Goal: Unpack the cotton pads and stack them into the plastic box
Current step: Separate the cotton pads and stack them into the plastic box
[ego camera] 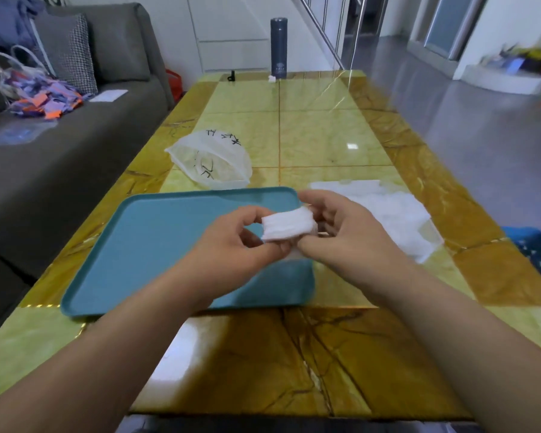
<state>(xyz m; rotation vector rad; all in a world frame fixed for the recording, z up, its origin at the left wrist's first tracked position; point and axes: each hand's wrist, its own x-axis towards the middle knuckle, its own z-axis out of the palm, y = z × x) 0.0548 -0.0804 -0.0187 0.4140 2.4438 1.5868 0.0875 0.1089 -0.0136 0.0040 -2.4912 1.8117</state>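
While both hands are pinching it from opposite ends, the stack of white cotton pads (287,227) is being held just above the right part of the teal tray (156,245). The left hand (238,243) is gripping the stack's left end between thumb and curled fingers, and the right hand (347,232) is clasping its right end. Just right of the tray, a crumpled clear wrapper (388,214) with white padding is lying on the marbled table (263,354). Just beyond the tray's far edge, a translucent white bag (213,160) with black marks is sitting, and well beyond it a dark flask (278,46) is standing.
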